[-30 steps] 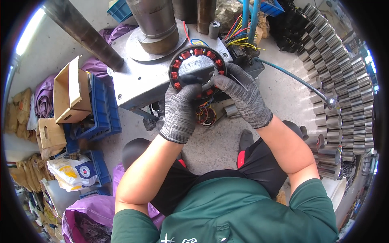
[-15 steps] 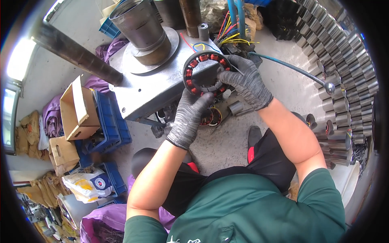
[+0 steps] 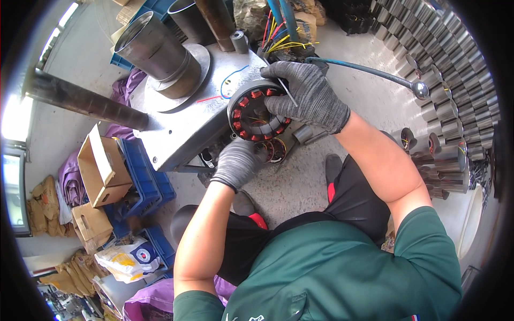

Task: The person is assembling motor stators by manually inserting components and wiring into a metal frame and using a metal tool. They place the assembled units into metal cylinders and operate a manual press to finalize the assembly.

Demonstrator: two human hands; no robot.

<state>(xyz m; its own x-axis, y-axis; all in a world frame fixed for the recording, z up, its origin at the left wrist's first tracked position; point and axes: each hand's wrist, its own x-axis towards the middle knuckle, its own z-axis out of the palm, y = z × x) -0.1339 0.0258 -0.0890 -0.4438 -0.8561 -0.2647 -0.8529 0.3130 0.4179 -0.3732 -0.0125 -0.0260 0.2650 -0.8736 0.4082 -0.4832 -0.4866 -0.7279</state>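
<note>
A motor stator (image 3: 234, 112), a dark ring with red-copper coils round its inside, is held up at the near right corner of the metal bench. My right hand (image 3: 313, 96), in a grey knit glove, grips its right side, thumb inside the ring. A thin metal rod (image 3: 289, 94) sticks out from the same hand across the fingers. At the stator's lower rim is my left hand (image 3: 236, 162), gloved alike and closed, its fingertips partly hidden and blurred. Blue and red wires (image 3: 224, 88) lie on the bench behind the ring.
The metal bench (image 3: 182, 139) carries a steel cylinder (image 3: 152, 48) on a round flange. A blue lever with a ball end (image 3: 420, 90) reaches out at right. Stacked metal tubes (image 3: 444, 64) line the right side. Blue crates (image 3: 142, 176) and cardboard boxes (image 3: 104, 166) stand at left.
The view has shifted, with the bench moving left in it. My left thumb has slid off the stator's front face to below its lower rim. My right hand still grips the ring and rod.
</note>
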